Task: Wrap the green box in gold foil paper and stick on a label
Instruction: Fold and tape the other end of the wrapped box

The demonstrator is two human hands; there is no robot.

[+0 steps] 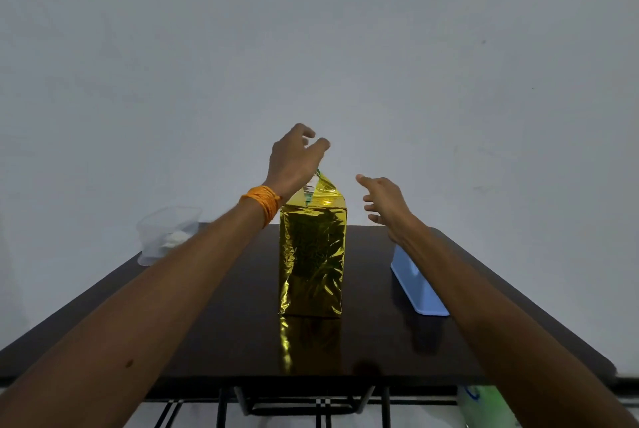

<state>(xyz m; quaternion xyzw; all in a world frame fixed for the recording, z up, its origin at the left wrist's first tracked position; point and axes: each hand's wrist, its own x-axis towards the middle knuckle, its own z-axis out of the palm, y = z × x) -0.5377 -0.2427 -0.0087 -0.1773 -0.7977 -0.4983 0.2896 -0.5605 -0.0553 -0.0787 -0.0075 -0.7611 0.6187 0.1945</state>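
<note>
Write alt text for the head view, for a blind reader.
A tall gold-wrapped box stands upright on a dark table, one top flap sticking up. The left hand is just above the flap, the right hand open beside the box. A clear container sits left, a blue tray right.

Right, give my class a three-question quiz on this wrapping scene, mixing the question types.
1. True or false: the right hand grips the foil-wrapped box.
2. On which side of the box does the blue tray lie? A: the person's left. B: the person's right.
3. Fill in: green shows through the foil at the box's ____ end.
Key: 1 false; 2 B; 3 top.
</note>
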